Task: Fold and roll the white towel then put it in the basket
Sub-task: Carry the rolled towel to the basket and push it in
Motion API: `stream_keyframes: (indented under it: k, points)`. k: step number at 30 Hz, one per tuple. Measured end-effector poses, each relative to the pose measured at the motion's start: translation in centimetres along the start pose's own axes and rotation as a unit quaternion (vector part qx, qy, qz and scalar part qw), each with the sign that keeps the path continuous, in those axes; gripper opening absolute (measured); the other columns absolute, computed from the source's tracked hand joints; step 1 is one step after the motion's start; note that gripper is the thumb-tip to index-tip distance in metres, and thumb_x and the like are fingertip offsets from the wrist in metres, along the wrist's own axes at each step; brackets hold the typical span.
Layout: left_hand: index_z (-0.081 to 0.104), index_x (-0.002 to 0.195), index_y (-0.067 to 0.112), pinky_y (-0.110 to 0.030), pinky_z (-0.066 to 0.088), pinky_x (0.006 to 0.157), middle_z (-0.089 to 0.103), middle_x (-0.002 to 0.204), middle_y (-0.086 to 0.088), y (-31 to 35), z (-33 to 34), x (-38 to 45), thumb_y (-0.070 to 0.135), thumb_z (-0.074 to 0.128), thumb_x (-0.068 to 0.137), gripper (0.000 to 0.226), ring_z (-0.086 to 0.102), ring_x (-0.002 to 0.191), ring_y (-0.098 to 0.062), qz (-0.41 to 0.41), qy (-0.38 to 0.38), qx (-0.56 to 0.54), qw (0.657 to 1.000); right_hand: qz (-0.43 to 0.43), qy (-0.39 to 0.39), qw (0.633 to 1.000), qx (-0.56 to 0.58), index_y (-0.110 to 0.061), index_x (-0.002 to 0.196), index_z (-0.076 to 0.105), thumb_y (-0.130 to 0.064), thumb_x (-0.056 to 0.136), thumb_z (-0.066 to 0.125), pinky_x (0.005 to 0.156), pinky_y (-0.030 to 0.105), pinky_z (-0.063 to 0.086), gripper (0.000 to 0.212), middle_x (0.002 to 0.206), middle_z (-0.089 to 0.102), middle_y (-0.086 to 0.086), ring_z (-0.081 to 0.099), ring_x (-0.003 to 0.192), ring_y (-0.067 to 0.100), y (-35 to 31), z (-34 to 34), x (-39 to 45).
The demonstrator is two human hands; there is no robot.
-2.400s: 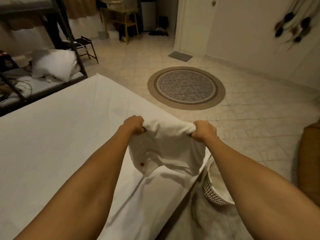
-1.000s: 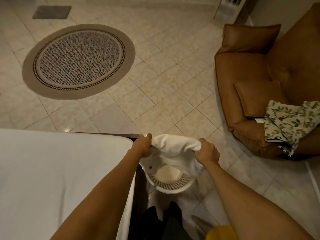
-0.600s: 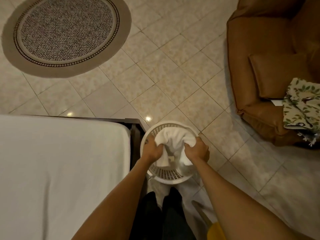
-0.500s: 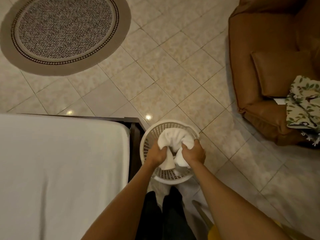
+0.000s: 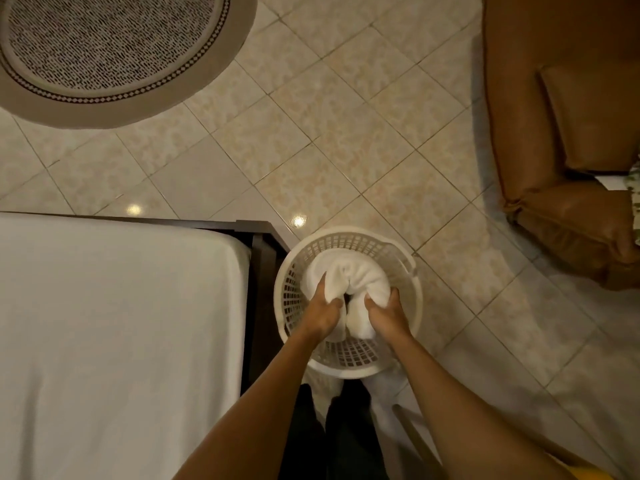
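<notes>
The rolled white towel (image 5: 349, 277) lies bent into an arch inside the round white plastic basket (image 5: 412, 296), which stands on the tiled floor beside the bed corner. My left hand (image 5: 323, 311) grips the towel's left end and my right hand (image 5: 384, 313) grips its right end, both reaching down inside the basket. The two ends are pressed close together near the basket's floor. Part of the towel is hidden under my hands.
A bed with a white sheet (image 5: 114, 341) and dark frame (image 5: 258, 271) is at the left, touching the basket's side. A brown leather sofa (image 5: 568, 140) stands at the right. A round patterned rug (image 5: 114, 53) lies at the far left on the tiles.
I carried the towel off the bed and lowered it into the basket. Since half a second ago my hands have pushed its ends deeper and closer together.
</notes>
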State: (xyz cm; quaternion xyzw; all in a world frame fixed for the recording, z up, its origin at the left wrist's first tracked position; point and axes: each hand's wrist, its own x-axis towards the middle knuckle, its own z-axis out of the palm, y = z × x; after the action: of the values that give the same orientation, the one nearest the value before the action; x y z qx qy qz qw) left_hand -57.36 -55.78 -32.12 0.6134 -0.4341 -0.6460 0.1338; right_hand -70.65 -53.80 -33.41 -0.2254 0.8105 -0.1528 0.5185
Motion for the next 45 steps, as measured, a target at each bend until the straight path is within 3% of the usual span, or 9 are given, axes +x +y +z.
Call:
stream_keyframes:
  k: [4,10,18,26,30,33,37,41,45]
  points:
    - [0.018,0.152,0.026,-0.031,0.021,0.113,0.030,0.156,-0.003,-3.3,0.4,3.6,0.011,0.037,0.099,0.058,0.027,0.143,-0.021,0.003,0.013,0.028,1.000,0.002,0.007,1.000,-0.007,-0.022,0.143,0.030,-0.038,0.091,0.056,0.086,0.032,0.039,0.061,0.136,0.054,0.011,0.054,0.117,0.034,1.9,1.7,4.0]
    - [0.019,0.152,0.022,-0.048,0.021,0.122,0.028,0.157,-0.007,-7.9,1.0,8.3,0.011,0.035,0.100,0.056,0.026,0.145,-0.024,0.003,0.003,0.064,0.998,0.006,0.009,0.998,0.055,-0.020,0.146,0.024,-0.031,0.091,0.057,0.104,0.048,0.044,0.065,0.141,0.047,0.013,0.051,0.122,0.034,5.8,4.9,8.8]
    - [0.007,0.152,0.038,-0.044,0.018,0.120,0.025,0.158,-0.016,-10.8,1.0,9.9,0.020,0.034,0.099,0.062,0.025,0.145,-0.035,-0.036,-0.043,0.201,0.978,0.083,-0.014,0.980,0.178,-0.028,0.140,0.029,-0.025,0.090,0.054,0.102,0.052,0.047,0.056,0.133,0.052,0.008,0.054,0.113,0.026,11.4,8.5,10.0]
    - [0.009,0.153,0.035,-0.041,0.031,0.115,0.036,0.153,-0.015,-9.8,1.0,8.8,0.021,0.035,0.101,0.059,0.040,0.137,-0.034,0.004,-0.066,0.321,0.945,0.159,-0.088,0.956,0.232,-0.024,0.146,0.020,-0.006,0.093,0.045,0.109,0.050,0.041,0.062,0.140,0.044,0.009,0.046,0.127,0.029,11.5,8.4,8.7]
    - [0.000,0.154,0.022,-0.041,0.024,0.117,0.017,0.161,-0.012,-10.8,1.7,8.3,0.018,0.039,0.100,0.066,0.034,0.142,-0.032,-0.002,-0.136,0.404,0.905,0.094,0.010,0.995,0.029,-0.017,0.146,0.029,-0.024,0.094,0.046,0.108,0.045,0.040,0.055,0.144,0.046,0.015,0.047,0.128,0.035,11.5,7.0,8.5]
    - [-0.007,0.154,0.020,-0.046,0.022,0.118,0.007,0.163,-0.008,-12.7,3.2,7.2,0.012,0.041,0.098,0.074,0.033,0.143,-0.031,-0.023,-0.177,0.433,0.883,-0.043,0.034,0.992,-0.112,-0.021,0.150,0.026,-0.012,0.090,0.048,0.116,0.042,0.029,0.064,0.154,0.033,0.010,0.033,0.140,0.030,11.6,5.3,9.3]
    - [-0.008,0.154,0.017,-0.046,0.019,0.122,0.001,0.164,-0.008,-14.4,5.1,7.1,0.012,0.038,0.099,0.072,0.019,0.149,-0.024,-0.040,-0.188,0.394,0.899,-0.156,-0.059,0.935,-0.315,-0.021,0.150,0.025,-0.014,0.098,0.035,0.121,0.043,0.018,0.054,0.160,0.019,0.009,0.018,0.147,0.027,10.9,4.4,11.8]
    - [-0.009,0.153,0.011,-0.043,0.013,0.124,-0.004,0.163,-0.007,-15.3,5.5,7.5,0.017,0.040,0.100,0.073,0.007,0.151,-0.022,-0.085,-0.208,0.390,0.893,-0.141,-0.128,0.887,-0.421,-0.020,0.153,0.015,-0.015,0.096,0.037,0.118,0.048,0.023,0.061,0.161,0.012,0.009,0.020,0.146,0.028,10.9,3.8,12.8]
    - [-0.005,0.153,0.006,-0.044,0.013,0.124,-0.002,0.163,-0.013,-14.4,4.7,6.7,0.022,0.036,0.101,0.068,0.008,0.151,-0.027,-0.094,-0.199,0.415,0.883,-0.138,-0.121,0.841,-0.510,-0.020,0.153,0.007,-0.022,0.098,0.036,0.117,0.049,0.023,0.062,0.161,0.012,0.009,0.019,0.145,0.031,9.6,3.0,11.5]
